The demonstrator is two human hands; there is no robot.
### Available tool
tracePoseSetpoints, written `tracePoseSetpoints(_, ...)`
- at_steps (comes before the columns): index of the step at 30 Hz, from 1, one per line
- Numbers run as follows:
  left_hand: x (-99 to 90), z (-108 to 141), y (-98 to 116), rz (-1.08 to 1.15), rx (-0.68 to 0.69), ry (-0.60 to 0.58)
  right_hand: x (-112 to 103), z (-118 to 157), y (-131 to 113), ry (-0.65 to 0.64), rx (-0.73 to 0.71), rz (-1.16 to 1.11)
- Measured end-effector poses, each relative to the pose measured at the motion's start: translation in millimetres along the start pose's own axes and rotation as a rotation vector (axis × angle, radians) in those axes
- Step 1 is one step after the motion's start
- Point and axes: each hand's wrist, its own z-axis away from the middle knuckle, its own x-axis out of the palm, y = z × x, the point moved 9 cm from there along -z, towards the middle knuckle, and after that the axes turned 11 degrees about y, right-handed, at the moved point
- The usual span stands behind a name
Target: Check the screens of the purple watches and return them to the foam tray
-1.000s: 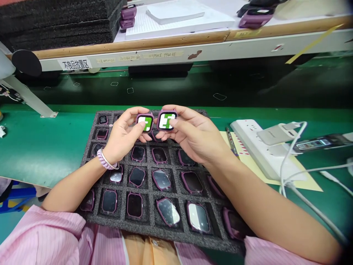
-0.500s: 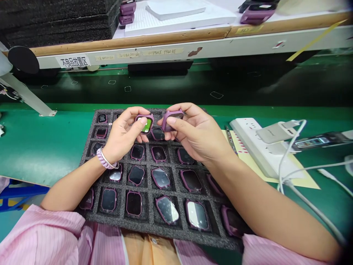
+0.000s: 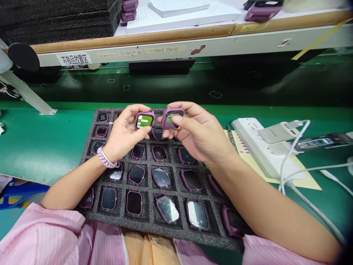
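Observation:
Between the thumb and fingers of my left hand (image 3: pixel 122 127) is a purple smartwatch case (image 3: pixel 144 120) without a strap, its lit screen green and white. My right hand (image 3: pixel 195 129) grips a second purple smartwatch (image 3: pixel 168 120), the thumb resting on its screen, where a small green patch and pale lines show. Both watches are held side by side, a little apart, over the far part of a dark foam tray (image 3: pixel 138 225). Rows of similar purple watches (image 3: pixel 134 202), mostly with dark screens, lie in the tray's square compartments. My forearms cover some of the compartments.
A white power strip (image 3: pixel 252 147) with a plugged-in charger (image 3: pixel 278 131) and loose cables stands at the right on yellow paper (image 3: pixel 300 182). A shelf edge (image 3: pixel 165 51) crosses above the green table (image 3: pixel 33 147). Black foam blocks (image 3: pixel 55 22) are stacked on the shelf at left.
My left thumb has slid down off the middle of its watch screen to the lower edge. The right watch has turned more face-on, and its screen now shows a green patch.

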Motion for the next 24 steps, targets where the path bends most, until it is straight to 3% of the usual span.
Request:
tracePoseSetpoints(9,-1.5,0.4,-6.6,0.027,-0.076,0.012,-1.9,-0.6,-1.0,0.017,0.003,-0.001)
tracePoseSetpoints(14,3.6,1.8,-4.8,0.039,-0.036,-0.055,-2.6,-0.7,-1.6,0.020,-0.005,0.006)
tracePoseSetpoints(18,1.5,-0.1,-0.2,0.041,0.021,-0.027,-3.4,-0.7,-0.9,0.036,0.005,-0.023)
tracePoseSetpoints(24,1.1,0.1,-4.7,0.006,-0.038,-0.020,-3.9,-1.2,-1.1,0.025,-0.010,0.015)
